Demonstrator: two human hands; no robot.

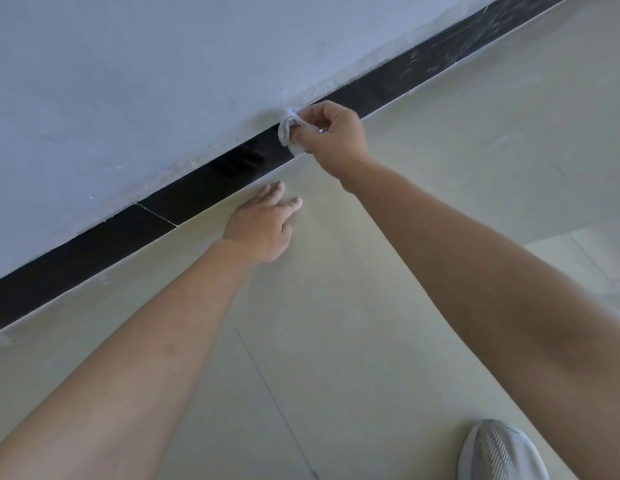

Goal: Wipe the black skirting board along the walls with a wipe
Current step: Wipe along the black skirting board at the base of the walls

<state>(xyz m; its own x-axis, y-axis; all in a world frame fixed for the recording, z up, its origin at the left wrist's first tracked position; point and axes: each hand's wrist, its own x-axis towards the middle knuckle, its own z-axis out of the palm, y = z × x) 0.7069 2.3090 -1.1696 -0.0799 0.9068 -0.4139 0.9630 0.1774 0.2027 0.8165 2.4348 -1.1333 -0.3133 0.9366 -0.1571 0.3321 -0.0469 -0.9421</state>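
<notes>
Wiping spot: a white wipe (287, 128) is bunched against the black skirting board (76, 258), at its top edge under the wall (163, 81).
Right hand (336, 136): fingers curled round the wipe, pinching it to the board.
Board: runs from lower left to upper right; a thin joint line crosses it left of the hands; pale smears far right.
Left hand (260, 230): fingers straight, resting on the pale floor (336, 323) near the board, holding nothing.
Lower right: a grey-white shoe (502, 452).
</notes>
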